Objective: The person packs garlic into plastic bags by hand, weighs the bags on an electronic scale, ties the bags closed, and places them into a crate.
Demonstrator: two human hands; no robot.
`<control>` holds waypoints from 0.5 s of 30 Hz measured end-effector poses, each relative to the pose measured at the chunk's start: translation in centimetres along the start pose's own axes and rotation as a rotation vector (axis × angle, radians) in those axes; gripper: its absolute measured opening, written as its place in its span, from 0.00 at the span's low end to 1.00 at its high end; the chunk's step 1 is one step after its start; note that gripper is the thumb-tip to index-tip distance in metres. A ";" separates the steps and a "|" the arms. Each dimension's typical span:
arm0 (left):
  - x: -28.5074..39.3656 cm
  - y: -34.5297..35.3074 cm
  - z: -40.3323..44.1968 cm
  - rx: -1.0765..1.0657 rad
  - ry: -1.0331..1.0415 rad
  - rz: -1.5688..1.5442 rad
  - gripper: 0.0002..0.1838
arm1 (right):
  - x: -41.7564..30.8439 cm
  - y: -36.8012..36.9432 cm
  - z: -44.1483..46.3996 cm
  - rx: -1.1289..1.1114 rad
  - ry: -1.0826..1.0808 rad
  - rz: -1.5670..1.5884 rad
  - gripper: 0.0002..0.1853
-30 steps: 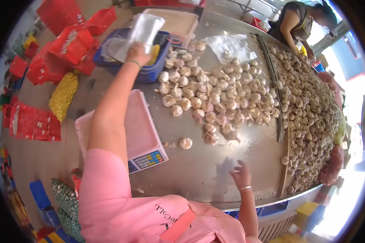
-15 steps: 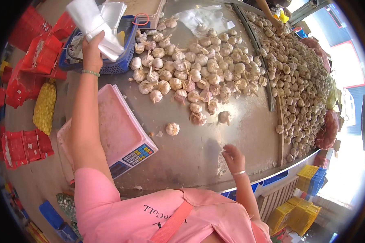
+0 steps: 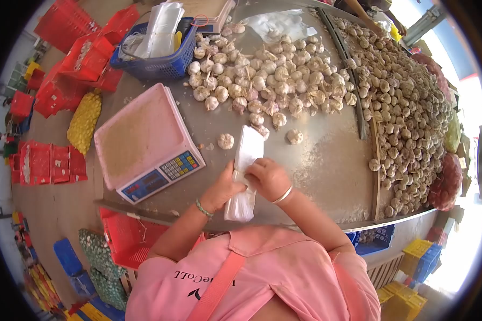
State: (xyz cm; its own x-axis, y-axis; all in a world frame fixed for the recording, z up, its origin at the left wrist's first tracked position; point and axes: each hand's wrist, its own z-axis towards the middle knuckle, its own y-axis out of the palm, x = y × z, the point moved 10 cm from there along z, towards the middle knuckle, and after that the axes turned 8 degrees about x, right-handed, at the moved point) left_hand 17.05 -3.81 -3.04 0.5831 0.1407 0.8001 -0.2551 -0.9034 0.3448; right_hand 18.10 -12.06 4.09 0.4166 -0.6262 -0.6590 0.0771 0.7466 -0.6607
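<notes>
A folded bundle of white plastic bags (image 3: 250,147) is in front of my chest, over the near part of the metal table (image 3: 321,171). My left hand (image 3: 223,187), with a green bracelet at the wrist, is closed round its middle. My right hand (image 3: 269,179) pinches the bundle from the other side, fingers bent over it. Just beyond the bundle lie a loose garlic bulb (image 3: 225,141) and another garlic bulb (image 3: 294,137). Left of my hands stands a pink-topped digital scale (image 3: 144,134) with a keypad facing me.
A heap of garlic (image 3: 278,75) covers the table's far middle. Behind a dark divider bar (image 3: 348,69) lies a larger garlic pile (image 3: 401,107). A blue basket (image 3: 166,68) with more white bags stands at the back left. Red crates (image 3: 85,59) are beyond the table's left side.
My left hand has come from the blue basket to in front of my chest with a bundle of plastic bags. My right hand has moved left and now grips the bundle too.
</notes>
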 end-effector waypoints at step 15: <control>-6.4 7.7 -5.7 0.011 -0.031 -0.053 0.39 | 2.0 -1.7 -13.9 -0.802 0.714 1.412 0.04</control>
State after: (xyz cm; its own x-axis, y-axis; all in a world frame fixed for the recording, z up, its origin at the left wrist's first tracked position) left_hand 6.95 -9.29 -2.68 0.6190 0.1762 0.7653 -0.2151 -0.8992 0.3810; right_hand 6.26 -17.71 -1.10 -0.6877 0.2058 -0.6962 -0.4686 0.6066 0.6422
